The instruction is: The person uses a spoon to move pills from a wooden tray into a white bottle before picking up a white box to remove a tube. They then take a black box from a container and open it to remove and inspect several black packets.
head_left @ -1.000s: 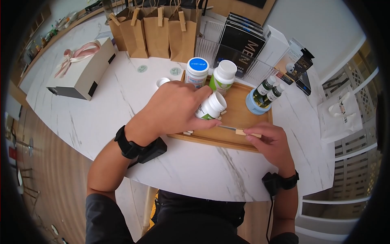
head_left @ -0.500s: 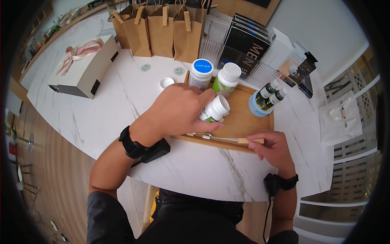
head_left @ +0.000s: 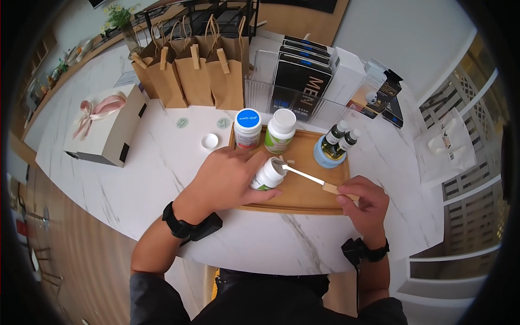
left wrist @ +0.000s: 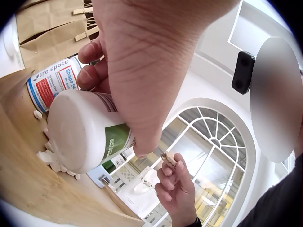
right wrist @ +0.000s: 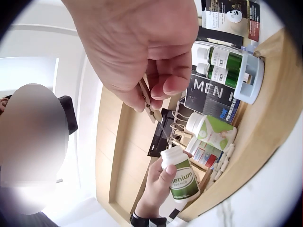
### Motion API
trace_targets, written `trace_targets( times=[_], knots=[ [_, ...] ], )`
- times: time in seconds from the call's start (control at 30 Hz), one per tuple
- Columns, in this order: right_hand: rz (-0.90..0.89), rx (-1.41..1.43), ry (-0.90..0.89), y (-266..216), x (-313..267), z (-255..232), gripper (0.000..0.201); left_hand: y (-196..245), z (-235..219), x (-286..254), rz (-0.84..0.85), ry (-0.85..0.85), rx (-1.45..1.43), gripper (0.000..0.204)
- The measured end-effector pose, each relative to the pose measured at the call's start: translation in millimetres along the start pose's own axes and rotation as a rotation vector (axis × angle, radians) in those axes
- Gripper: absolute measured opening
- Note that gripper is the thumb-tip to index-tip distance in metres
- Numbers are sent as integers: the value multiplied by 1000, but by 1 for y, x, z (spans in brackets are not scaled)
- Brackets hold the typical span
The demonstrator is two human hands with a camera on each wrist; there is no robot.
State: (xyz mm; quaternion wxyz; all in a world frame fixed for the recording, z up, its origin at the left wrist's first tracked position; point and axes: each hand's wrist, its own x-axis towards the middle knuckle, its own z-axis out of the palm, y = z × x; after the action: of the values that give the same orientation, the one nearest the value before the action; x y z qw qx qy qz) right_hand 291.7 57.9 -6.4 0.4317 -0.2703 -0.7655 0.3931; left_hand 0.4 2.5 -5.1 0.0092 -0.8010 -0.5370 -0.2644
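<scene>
My left hand (head_left: 227, 177) grips a white pill bottle (head_left: 268, 174) with a green label, uncapped and tilted, its mouth towards my right side. Between the thumb and fingers of my right hand (head_left: 368, 203) is the wooden handle of a thin metal spoon (head_left: 306, 175). The spoon's tip is at the bottle's mouth, and its bowl is largely hidden there. White capsules (left wrist: 56, 161) lie in a heap on the wooden tray (head_left: 314, 207) below the bottle. A white cap (head_left: 209, 142) rests on the table to the left.
Two capped bottles, one blue-topped (head_left: 248, 129) and one white-topped (head_left: 280, 131), stand at the tray's back. A light-blue holder (head_left: 329, 158) with two dark green vials is at its right. Paper bags (head_left: 189, 81), a clear rack of black boxes (head_left: 300, 89) and a ribboned box (head_left: 105, 127) stand behind.
The spoon has risen from low over the tray's front to the bottle's mouth, moved by my right hand. My left hand keeps hold of the bottle. The head view has shifted upward.
</scene>
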Motion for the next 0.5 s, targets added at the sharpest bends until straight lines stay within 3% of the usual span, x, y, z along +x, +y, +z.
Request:
trace_targets(
  times=[0.03, 0.07, 0.13, 0.23, 0.37, 0.5],
  knots=[
    [-111, -72, -47, -1, 0, 0, 19, 0, 0, 0, 10, 17, -2, 57],
    [-109, -71, -46, 1, 0, -2, 19, 0, 0, 0, 17, 34, -5, 57],
    [-63, -74, 71, 7, -2, -6, 19, -2, 0, 0, 3, 24, -15, 56],
    [32, -117, 78, 11, 1, -16, 20, -4, -1, 0, -7, 26, -16, 55],
    [63, -352, 11, 17, 10, -22, 22, -3, -3, 2, -26, 30, 2, 57],
    [45, -353, 34, 19, 8, -27, 20, 0, -6, 3, -10, 44, 14, 58]
  ],
)
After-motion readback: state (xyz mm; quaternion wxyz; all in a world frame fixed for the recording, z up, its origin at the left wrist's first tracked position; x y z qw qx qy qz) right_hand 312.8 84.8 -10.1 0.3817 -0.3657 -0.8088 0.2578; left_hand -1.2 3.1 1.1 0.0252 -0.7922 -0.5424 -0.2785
